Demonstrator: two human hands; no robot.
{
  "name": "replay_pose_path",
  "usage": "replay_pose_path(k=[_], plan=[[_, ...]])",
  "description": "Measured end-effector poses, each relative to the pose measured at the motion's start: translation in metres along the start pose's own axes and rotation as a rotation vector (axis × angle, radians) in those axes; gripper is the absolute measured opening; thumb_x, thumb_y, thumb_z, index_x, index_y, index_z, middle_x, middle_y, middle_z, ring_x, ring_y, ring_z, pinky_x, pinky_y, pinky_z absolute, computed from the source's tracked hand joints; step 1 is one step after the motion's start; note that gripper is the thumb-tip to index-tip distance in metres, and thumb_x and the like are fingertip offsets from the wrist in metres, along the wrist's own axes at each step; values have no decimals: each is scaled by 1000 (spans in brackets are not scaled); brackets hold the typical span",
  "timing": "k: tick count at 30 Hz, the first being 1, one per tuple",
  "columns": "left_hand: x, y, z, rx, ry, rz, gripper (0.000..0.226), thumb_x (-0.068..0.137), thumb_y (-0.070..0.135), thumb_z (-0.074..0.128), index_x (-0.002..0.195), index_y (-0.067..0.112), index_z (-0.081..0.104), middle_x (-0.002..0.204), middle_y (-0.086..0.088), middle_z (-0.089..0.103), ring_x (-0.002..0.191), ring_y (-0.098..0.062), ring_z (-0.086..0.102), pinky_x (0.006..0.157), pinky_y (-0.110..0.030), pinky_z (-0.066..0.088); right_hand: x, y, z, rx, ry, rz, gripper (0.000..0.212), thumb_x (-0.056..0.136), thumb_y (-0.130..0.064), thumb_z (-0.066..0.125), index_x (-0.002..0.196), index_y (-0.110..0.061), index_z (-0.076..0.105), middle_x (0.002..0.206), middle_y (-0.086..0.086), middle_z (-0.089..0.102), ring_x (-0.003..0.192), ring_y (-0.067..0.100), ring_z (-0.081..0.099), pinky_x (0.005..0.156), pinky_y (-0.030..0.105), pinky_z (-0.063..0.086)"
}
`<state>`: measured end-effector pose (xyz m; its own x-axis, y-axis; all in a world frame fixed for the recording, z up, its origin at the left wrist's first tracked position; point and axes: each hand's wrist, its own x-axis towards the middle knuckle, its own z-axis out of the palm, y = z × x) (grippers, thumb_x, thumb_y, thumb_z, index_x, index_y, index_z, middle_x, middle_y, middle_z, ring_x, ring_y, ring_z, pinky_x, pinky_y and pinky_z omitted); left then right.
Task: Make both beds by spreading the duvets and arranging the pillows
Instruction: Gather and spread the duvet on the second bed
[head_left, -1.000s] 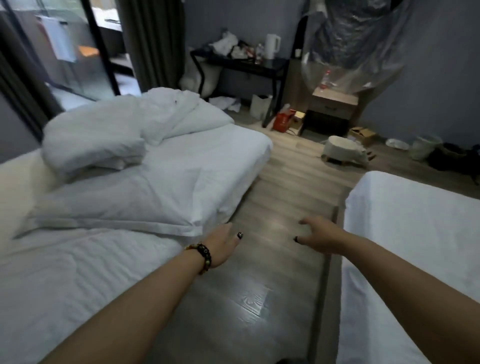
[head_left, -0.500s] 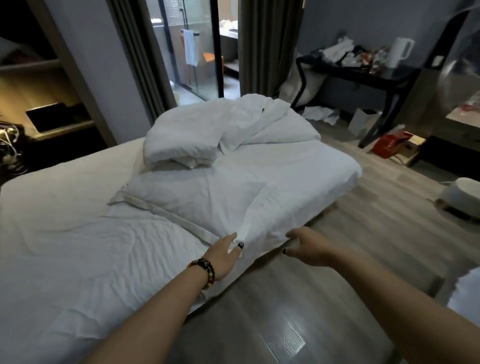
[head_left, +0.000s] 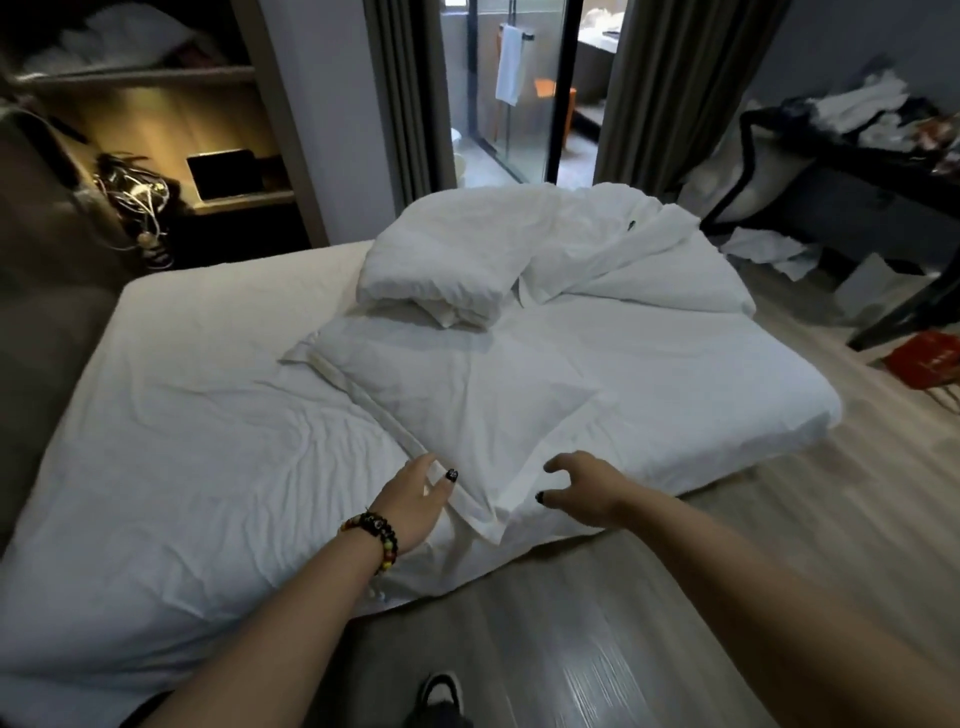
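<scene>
A bed (head_left: 171, 457) with a wrinkled white sheet fills the left and middle. A flat white pillow (head_left: 467, 400) lies across its near side, one corner hanging toward the floor edge. Behind it a crumpled white duvet (head_left: 530, 249) is bunched at the far side. My left hand (head_left: 415, 499), with a bead bracelet at the wrist, touches the pillow's near left edge with loose fingers. My right hand (head_left: 582, 488) hovers with spread, slightly curled fingers just right of the pillow's corner, holding nothing.
A lit wooden shelf (head_left: 228, 171) with a dark tablet and tangled cables stands at the far left. A black desk (head_left: 862, 171) piled with clutter is at the right, a red bag (head_left: 930, 358) on the wood floor beneath. Curtains and a glass door lie behind the bed.
My view has swung left from the aisle to the first bed, and the second bed has left the frame. Both hands have moved forward onto the pillow's near corner.
</scene>
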<state>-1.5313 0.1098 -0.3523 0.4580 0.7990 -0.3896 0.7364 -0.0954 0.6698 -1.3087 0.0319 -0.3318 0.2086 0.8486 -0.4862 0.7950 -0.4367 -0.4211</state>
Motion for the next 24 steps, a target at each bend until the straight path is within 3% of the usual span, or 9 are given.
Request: replay_pose_path(k=[7, 13, 18, 24], plan=[[84, 7, -25, 15, -6, -18, 63, 100, 47, 34, 152, 16, 17, 159, -1, 17, 145, -16, 20, 117, -29, 18, 82, -13, -35, 15, 20, -34, 62, 95, -39, 54, 147, -16, 32, 154, 4, 32, 138, 21, 36, 111, 31, 31], [156, 36, -25, 89, -54, 22, 63, 100, 47, 33, 152, 16, 17, 159, -2, 17, 146, -17, 16, 119, -33, 15, 123, 16, -72, 91, 79, 19, 64, 95, -40, 53, 150, -16, 28, 156, 3, 29, 141, 20, 31, 112, 30, 27], [208, 96, 2, 110, -97, 65, 63, 100, 49, 32, 152, 17, 17, 159, -1, 17, 146, -17, 18, 119, -34, 17, 138, 70, -112, 129, 118, 50, 64, 95, -40, 53, 149, -17, 28, 156, 2, 29, 141, 19, 31, 112, 29, 27], [254, 195, 74, 93, -103, 94, 63, 99, 49, 33, 152, 18, 18, 159, 1, 17, 146, -15, 15, 119, -34, 15, 144, 179, -178, 153, 128, 70, 64, 96, -39, 53, 150, -18, 28, 156, 0, 27, 142, 17, 29, 112, 27, 25]])
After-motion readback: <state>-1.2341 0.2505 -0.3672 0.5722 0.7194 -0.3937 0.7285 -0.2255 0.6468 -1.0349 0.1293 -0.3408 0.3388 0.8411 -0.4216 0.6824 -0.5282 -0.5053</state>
